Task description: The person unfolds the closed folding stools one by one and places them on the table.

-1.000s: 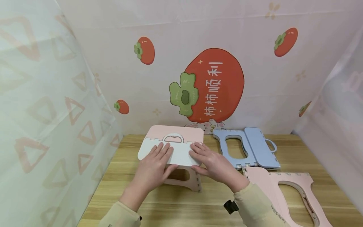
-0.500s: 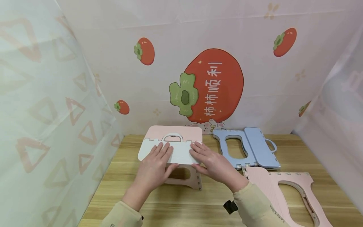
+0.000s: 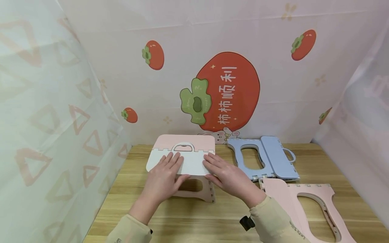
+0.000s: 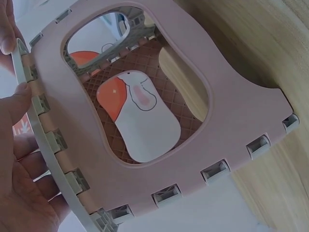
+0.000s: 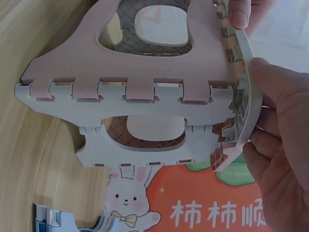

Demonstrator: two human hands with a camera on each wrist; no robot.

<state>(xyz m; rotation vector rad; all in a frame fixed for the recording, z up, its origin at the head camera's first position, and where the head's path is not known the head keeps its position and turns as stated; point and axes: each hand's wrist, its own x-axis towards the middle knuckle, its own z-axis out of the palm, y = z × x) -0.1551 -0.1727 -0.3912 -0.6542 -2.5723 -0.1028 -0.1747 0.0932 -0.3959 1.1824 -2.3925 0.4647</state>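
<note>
An unfolded folding stool (image 3: 185, 143) stands upright on the table, its seat pink at the back and white at the front, with a small white carrying handle in the middle. My left hand (image 3: 162, 179) lies with straight fingers on the left of the white half, thumb by the front edge. On the right of that half rests my right hand (image 3: 228, 173), its fingers straight too, thumb at the front edge. Below the seat, the pink leg panel (image 4: 246, 111) with its large opening shows in the left wrist view. Pink and white leg panels (image 5: 164, 106) appear spread in the right wrist view.
A folded blue stool (image 3: 276, 158) lies on the wooden table (image 3: 188, 226) at the back right. Nearer, a folded pink stool (image 3: 291, 206) lies partly under the right sleeve. A printed cloth backdrop (image 3: 170, 91) stands behind, with cloth walls at both sides.
The stool has shifted very slightly left and back under my hands. Both hands stay flat on its seat. The folded stools have not moved.
</note>
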